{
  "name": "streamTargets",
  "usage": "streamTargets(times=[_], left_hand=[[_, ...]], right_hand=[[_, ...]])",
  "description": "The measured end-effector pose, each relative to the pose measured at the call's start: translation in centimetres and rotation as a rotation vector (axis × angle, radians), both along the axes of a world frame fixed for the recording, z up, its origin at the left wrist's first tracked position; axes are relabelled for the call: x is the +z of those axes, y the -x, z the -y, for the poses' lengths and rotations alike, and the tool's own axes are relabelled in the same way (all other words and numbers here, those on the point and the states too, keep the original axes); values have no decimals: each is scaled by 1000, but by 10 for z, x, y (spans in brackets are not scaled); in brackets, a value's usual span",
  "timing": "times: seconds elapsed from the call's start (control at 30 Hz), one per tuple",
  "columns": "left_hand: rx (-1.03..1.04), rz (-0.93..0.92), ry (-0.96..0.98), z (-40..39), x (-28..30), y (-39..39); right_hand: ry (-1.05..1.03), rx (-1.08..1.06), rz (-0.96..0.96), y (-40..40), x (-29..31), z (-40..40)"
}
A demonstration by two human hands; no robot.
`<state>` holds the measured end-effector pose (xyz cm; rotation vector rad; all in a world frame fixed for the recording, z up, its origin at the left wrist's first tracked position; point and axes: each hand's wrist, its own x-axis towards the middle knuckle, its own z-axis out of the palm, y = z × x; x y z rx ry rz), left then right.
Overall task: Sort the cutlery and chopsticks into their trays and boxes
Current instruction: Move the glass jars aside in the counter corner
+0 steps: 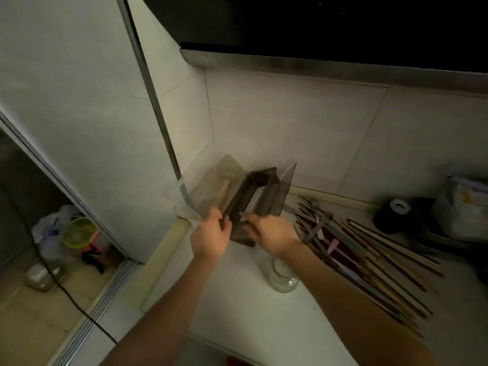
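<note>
Hands, both engaged on one item. Left hand [211, 235] grips the near left edge of a dark smoky translucent plastic cutlery box [248, 199] with flaps splayed open; right hand [269, 232] holds its near right side, fingers curled at the pale perforated insert [252, 203]. Grip likely steadies the box in the counter corner, against the tiled wall, for loading. Interior dim; contents cannot be told. Loose pile of wooden and dark chopsticks with some metal cutlery [369, 257] lies just right, unsorted. Clear glass jar [284, 277] stands under the right wrist.
</note>
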<state>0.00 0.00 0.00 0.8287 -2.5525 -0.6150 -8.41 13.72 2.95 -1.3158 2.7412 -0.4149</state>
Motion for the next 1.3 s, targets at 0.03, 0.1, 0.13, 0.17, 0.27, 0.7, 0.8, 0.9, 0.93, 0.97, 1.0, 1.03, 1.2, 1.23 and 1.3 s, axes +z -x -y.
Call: streamTargets(times=[0.03,0.1,0.13,0.17,0.27,0.7,0.8,0.9,0.93,0.97,1.0,1.03,1.2,1.23,1.3], left_hand=[[60,-4,-72,7,-1,0],[163,50,-197,21,-7,1],[196,91,-298,27,-10,0],[199,95,-409,33,-15,1],[199,59,-625,46,-21,6],[154,43,-572,59,-25,30],[212,112,-466,52,-22,28],[189,134,-402,43,-23,26],[172,138,-355,41,-25,25],[151,143,-320,38,-27,24],[112,155,-297,34,-29,23],[57,183,-266,31,-30,23],[-263,225,98,17,-28,20],[-311,223,162,14,-27,20],[-383,212,249,8,-26,17]], right_hand=[[-84,23,-70,-1,-1,9],[-201,14,-168,-4,0,26],[-267,-21,-194,-6,2,34],[-299,-62,-182,-5,3,40],[-334,-127,-119,0,2,47],[-35,-187,-27,1,-19,35],[231,-243,-78,-5,-16,16],[308,-305,-238,-15,-30,-20],[263,-325,-243,-19,-41,-32],[183,-348,-236,-23,-54,-42],[70,-377,-199,-27,-64,-51],[-52,-400,-129,-31,-73,-57],[-245,-425,147,-42,-99,-68],[-233,-443,166,-42,-101,-68],[-197,-458,183,-41,-102,-67]])
